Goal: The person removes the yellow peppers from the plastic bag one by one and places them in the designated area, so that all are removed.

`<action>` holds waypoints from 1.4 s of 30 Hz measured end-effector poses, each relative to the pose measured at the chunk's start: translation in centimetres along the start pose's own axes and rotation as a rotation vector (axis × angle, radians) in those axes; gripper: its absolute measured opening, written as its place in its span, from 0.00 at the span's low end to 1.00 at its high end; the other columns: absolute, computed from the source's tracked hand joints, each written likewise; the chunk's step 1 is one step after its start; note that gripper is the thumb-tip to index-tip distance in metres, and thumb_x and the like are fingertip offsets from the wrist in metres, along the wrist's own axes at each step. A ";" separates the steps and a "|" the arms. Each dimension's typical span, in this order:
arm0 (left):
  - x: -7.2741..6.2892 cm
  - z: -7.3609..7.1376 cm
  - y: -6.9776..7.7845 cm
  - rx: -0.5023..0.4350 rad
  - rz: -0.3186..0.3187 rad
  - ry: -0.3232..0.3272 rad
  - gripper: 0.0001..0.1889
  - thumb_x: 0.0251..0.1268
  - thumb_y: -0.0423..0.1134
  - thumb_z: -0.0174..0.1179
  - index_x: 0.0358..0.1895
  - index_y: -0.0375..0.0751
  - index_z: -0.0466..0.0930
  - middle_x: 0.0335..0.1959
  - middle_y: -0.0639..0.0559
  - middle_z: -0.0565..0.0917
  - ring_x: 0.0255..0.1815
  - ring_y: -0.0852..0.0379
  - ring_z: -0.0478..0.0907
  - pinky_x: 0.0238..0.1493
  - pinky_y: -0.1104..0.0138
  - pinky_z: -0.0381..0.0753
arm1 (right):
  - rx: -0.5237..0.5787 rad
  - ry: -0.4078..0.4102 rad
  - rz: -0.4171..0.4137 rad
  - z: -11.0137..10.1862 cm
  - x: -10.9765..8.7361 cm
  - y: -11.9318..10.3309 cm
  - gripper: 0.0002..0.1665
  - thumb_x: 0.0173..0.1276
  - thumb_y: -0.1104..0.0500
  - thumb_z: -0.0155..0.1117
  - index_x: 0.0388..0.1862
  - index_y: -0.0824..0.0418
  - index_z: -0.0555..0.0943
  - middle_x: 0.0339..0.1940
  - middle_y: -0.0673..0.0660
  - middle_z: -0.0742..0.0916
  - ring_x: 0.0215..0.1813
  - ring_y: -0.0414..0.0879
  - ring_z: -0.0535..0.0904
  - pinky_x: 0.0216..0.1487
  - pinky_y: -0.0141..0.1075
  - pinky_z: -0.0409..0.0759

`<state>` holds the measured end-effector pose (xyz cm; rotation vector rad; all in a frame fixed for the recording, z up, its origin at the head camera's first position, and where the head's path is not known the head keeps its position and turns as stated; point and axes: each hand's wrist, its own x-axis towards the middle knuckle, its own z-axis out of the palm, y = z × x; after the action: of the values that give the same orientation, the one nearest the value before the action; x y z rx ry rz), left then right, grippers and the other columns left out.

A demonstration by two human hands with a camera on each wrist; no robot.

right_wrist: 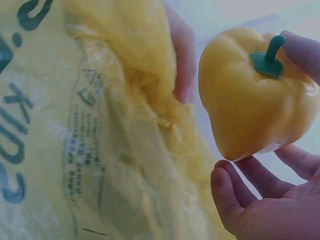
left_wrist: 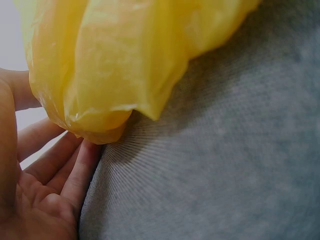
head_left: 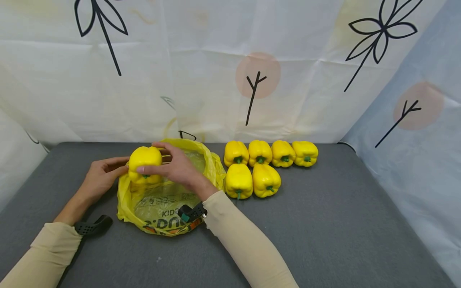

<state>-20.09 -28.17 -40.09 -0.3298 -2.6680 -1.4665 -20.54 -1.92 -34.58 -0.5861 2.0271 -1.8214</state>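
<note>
A yellow bell pepper [head_left: 145, 155] with a green stem is held over the left part of an opened yellow plastic bag [head_left: 125, 202]. My right hand [head_left: 178, 167] grips the pepper between thumb and fingers. In the right wrist view the pepper [right_wrist: 250, 107] has its stem by the thumb, and the fingers support its other side. At the bag's left rim, my left hand [head_left: 98, 178] pinches the plastic. The left wrist view shows that hand's fingers [left_wrist: 75, 172] against the bag's outer side. Part of the bag's interior is hidden behind the right hand and wrist.
Right of the bag, several yellow bell peppers [head_left: 260, 152] line up in a back row. Two more, one a front pepper [head_left: 266, 181], sit before them, the nearer one close to the bag. A patterned cloth [head_left: 209, 92] hangs behind the grey table [head_left: 324, 232].
</note>
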 end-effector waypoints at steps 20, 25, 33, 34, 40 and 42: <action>0.0 0.0 -0.1 -0.001 -0.005 0.001 0.23 0.80 0.39 0.55 0.66 0.23 0.73 0.45 0.76 0.76 0.46 0.78 0.74 0.43 0.82 0.76 | 0.020 -0.038 -0.062 -0.7 -1.2 -2.9 0.41 0.66 0.56 0.73 0.76 0.51 0.68 0.57 0.46 0.78 0.57 0.40 0.76 0.50 0.34 0.82; 0.0 0.0 -0.1 0.002 0.001 0.006 0.24 0.80 0.40 0.54 0.66 0.22 0.72 0.44 0.79 0.76 0.44 0.77 0.75 0.41 0.82 0.76 | 0.005 -0.046 -0.095 -0.7 -1.7 -3.7 0.40 0.67 0.57 0.72 0.76 0.50 0.68 0.58 0.46 0.78 0.57 0.38 0.75 0.51 0.33 0.82; 0.0 0.0 -0.1 -0.007 0.027 0.017 0.22 0.80 0.37 0.54 0.66 0.21 0.73 0.43 0.81 0.76 0.44 0.77 0.75 0.41 0.82 0.76 | 0.029 -0.062 -0.123 -0.9 -2.4 -5.1 0.40 0.66 0.59 0.72 0.75 0.53 0.68 0.56 0.44 0.79 0.57 0.40 0.76 0.51 0.34 0.82; 0.0 0.0 -0.1 -0.007 0.026 0.018 0.22 0.80 0.37 0.54 0.65 0.21 0.73 0.42 0.80 0.76 0.44 0.77 0.75 0.41 0.81 0.76 | 0.025 -0.063 -0.128 -1.0 -2.5 -5.3 0.40 0.66 0.59 0.72 0.75 0.53 0.68 0.56 0.44 0.79 0.57 0.40 0.76 0.52 0.34 0.82; 0.0 0.0 -0.2 -0.018 0.005 0.008 0.24 0.79 0.41 0.56 0.67 0.23 0.73 0.45 0.78 0.77 0.46 0.77 0.75 0.42 0.82 0.76 | -0.001 -0.071 -0.148 -1.6 -3.3 -6.0 0.41 0.65 0.59 0.73 0.76 0.52 0.67 0.59 0.44 0.78 0.57 0.40 0.77 0.53 0.34 0.82; 0.0 0.0 -0.1 -0.019 -0.001 0.003 0.25 0.79 0.42 0.56 0.67 0.24 0.72 0.46 0.77 0.77 0.47 0.77 0.74 0.43 0.82 0.76 | -0.012 -0.075 -0.164 -1.9 -3.7 -6.2 0.42 0.65 0.59 0.73 0.76 0.53 0.67 0.61 0.45 0.77 0.57 0.39 0.77 0.54 0.34 0.82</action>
<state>-20.07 -28.24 -40.17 -0.3280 -2.6539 -1.4921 -17.97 1.04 -28.30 -0.8339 1.9930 -1.8494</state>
